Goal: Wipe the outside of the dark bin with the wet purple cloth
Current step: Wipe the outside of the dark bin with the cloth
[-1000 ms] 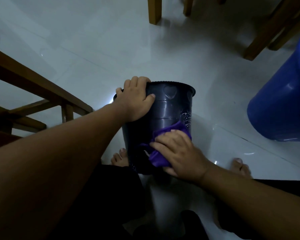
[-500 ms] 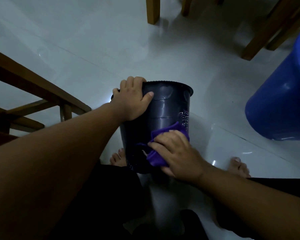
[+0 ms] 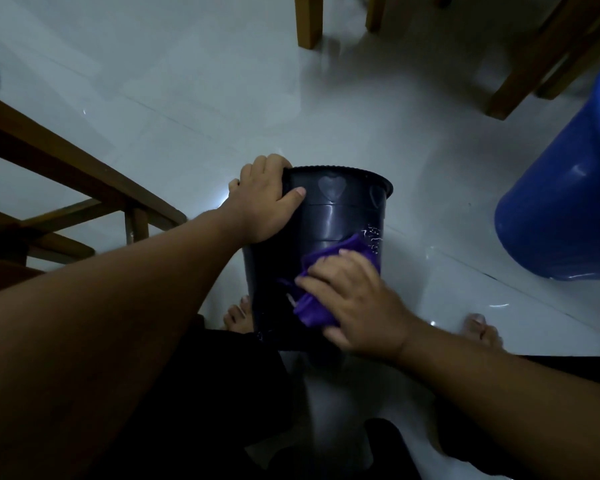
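Note:
A dark plastic bin [image 3: 336, 216] with heart shapes near its rim stands on the white tile floor between my feet. My left hand [image 3: 267, 202] grips its left rim, thumb on the outer wall and fingers over the edge. My right hand [image 3: 357, 299] presses a crumpled purple cloth [image 3: 329, 271] flat against the lower right of the bin's outer wall. White soap streaks [image 3: 374, 239] show on the wall just above the cloth. The bin's base is hidden behind my hand and dark clothing.
A big blue barrel [image 3: 565, 202] stands at the right. A wooden furniture frame [image 3: 70, 188] runs along the left. Wooden legs [image 3: 309, 19] and another leg [image 3: 523, 71] stand at the back. My bare feet [image 3: 482, 330] rest on the glossy tiles beside the bin.
My right hand with the cloth has slid slightly up and left along the bin wall. The left hand keeps its grip on the rim.

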`<state>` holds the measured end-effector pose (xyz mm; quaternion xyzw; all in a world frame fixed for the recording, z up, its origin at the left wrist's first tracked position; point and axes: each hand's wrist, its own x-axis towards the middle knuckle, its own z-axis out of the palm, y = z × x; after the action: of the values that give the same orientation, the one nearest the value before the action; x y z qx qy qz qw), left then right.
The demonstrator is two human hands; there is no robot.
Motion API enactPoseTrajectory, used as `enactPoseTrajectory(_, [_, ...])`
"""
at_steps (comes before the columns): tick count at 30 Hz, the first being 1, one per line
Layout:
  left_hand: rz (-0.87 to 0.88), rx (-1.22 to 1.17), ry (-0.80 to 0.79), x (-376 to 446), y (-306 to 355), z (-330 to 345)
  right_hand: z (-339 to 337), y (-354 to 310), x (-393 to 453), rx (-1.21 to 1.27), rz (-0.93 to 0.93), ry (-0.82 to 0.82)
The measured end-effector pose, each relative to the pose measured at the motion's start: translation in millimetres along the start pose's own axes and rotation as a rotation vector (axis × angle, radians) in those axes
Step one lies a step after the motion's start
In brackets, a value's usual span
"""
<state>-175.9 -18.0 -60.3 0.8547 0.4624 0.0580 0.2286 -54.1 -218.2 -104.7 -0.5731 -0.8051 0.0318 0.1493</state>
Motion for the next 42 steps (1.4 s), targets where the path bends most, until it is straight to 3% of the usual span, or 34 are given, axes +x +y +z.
enactPoseTrajectory(5, [0.135, 0.186, 0.053, -9, 20, 3, 9, 2, -5, -0.039, -0.059, 0.021])
enactPoseTrajectory(9, [0.05, 0.168, 0.031, -5, 23, 1, 6, 6, 4, -0.051, -0.1, 0.007])
enactPoseTrajectory(16, [-0.027, 0.067, 0.036, 3, 12, -5, -14, 15, 42, 0.058, 0.21, -0.007])
enactPoseTrajectory(22, [-0.012, 0.025, 0.002, 0, 16, -3, -5, -7, 0, -0.101, -0.101, -0.137])
enactPoseTrajectory(24, [-0.042, -0.01, 0.023, 4, 12, -4, -7, 2, 10, -0.104, -0.043, -0.109])
enactPoseTrajectory(28, [-0.046, -0.06, 0.016, 10, 3, -4, -19, 21, 36, 0.019, 0.266, -0.014])
enactPoseTrajectory(33, [0.078, 0.09, 0.118, 3, 19, 5, -14, 14, 9, -0.01, 0.186, 0.0])
enactPoseTrajectory(38, [0.012, 0.142, 0.105, 2, 28, 10, -7, 14, -3, -0.082, 0.041, -0.024])
enactPoseTrajectory(42, [0.068, 0.156, 0.078, 5, 20, 7, -15, 28, 32, -0.014, 0.226, 0.016])
